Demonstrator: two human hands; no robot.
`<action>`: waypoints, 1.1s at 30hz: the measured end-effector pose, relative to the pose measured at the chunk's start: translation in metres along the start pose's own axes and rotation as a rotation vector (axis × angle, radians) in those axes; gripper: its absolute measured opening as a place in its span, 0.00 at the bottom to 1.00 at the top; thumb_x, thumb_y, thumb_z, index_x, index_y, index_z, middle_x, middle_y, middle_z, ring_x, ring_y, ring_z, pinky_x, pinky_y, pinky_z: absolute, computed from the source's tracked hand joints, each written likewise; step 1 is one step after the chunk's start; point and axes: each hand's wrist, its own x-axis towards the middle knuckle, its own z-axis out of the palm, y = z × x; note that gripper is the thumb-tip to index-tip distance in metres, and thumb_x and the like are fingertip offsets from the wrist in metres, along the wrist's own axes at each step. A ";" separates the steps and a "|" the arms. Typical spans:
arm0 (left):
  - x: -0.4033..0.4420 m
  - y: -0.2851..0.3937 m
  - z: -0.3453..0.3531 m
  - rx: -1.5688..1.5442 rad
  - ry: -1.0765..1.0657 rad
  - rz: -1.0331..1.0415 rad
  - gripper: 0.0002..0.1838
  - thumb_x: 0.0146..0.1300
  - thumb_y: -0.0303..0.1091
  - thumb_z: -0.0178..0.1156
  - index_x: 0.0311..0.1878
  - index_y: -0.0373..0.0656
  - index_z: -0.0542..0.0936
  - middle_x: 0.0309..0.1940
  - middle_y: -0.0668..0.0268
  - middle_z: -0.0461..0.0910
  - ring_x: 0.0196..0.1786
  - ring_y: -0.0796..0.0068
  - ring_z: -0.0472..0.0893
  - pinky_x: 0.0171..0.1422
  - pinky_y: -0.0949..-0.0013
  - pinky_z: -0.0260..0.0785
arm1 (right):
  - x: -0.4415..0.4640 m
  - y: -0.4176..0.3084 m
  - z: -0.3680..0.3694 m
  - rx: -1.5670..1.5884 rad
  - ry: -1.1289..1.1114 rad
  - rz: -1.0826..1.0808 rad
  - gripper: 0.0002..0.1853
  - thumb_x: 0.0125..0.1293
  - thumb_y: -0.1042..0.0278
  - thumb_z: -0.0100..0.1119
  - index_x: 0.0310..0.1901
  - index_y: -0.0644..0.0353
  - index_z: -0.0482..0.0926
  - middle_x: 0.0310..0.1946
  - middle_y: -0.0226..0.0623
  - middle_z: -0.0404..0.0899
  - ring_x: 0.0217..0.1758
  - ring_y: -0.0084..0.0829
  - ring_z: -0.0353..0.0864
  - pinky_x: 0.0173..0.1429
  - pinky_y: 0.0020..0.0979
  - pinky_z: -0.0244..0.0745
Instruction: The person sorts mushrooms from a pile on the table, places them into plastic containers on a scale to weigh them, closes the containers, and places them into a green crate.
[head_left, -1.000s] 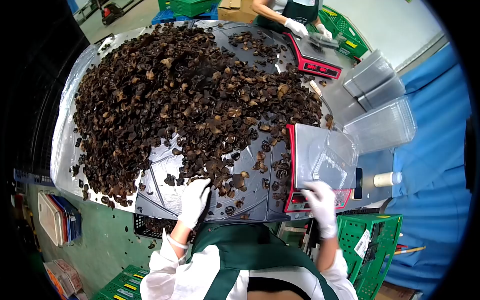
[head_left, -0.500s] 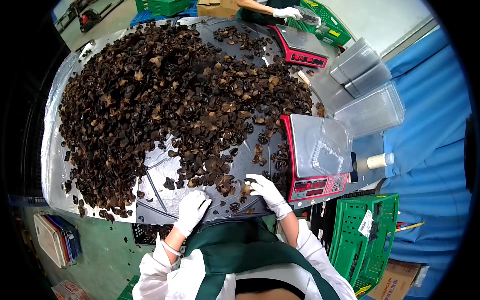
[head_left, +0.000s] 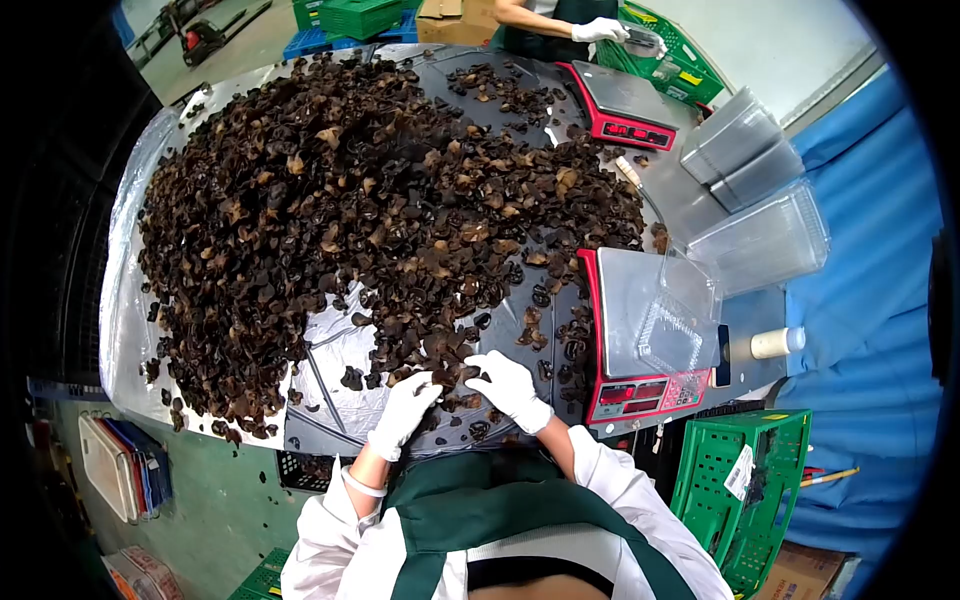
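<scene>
A large heap of dark brown wood ear mushrooms [head_left: 330,190] is spread over the table, thinning out towards its near edge. At that edge, my left hand [head_left: 405,412] in a white glove has its fingers curled, with a small brown wood ear piece [head_left: 438,379] at the fingertips. My right hand [head_left: 508,390], also gloved in white, reaches in from the other side. Its thumb and forefinger are apart, with dark pieces close by them. Several loose pieces lie around and below both hands.
On my right stands a red scale [head_left: 640,330] with a clear plastic box [head_left: 672,335] on its plate. Stacked clear boxes [head_left: 760,240], a phone [head_left: 721,355] and a white bottle [head_left: 777,343] are beside it. Across the table, a co-worker's gloved hands [head_left: 600,30] hold a box near a second scale [head_left: 625,100].
Both hands have drawn closer together over the loose pieces at the near edge. My left hand has come to a brown piece. The whole view has shifted slightly.
</scene>
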 end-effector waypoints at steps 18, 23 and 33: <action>-0.048 0.040 -0.014 -0.578 0.149 -0.162 0.14 0.68 0.33 0.54 0.53 0.39 0.75 0.42 0.64 0.80 0.39 0.76 0.80 0.44 0.75 0.74 | -0.002 -0.001 0.002 -0.056 -0.046 -0.150 0.11 0.61 0.63 0.61 0.44 0.53 0.78 0.35 0.36 0.76 0.37 0.36 0.80 0.42 0.31 0.76; -0.060 0.108 0.002 0.349 0.253 0.313 0.15 0.63 0.28 0.57 0.53 0.40 0.77 0.38 0.61 0.80 0.38 0.69 0.80 0.46 0.71 0.72 | -0.009 -0.025 -0.017 1.275 -0.442 0.368 0.18 0.67 0.68 0.55 0.57 0.60 0.72 0.49 0.34 0.76 0.51 0.29 0.78 0.46 0.28 0.79; -0.028 0.086 0.013 0.517 0.262 0.582 0.08 0.59 0.33 0.63 0.40 0.42 0.82 0.32 0.62 0.80 0.32 0.64 0.81 0.37 0.68 0.73 | -0.020 -0.028 -0.106 1.826 0.059 0.488 0.16 0.68 0.54 0.56 0.51 0.54 0.77 0.44 0.38 0.81 0.32 0.22 0.74 0.23 0.16 0.61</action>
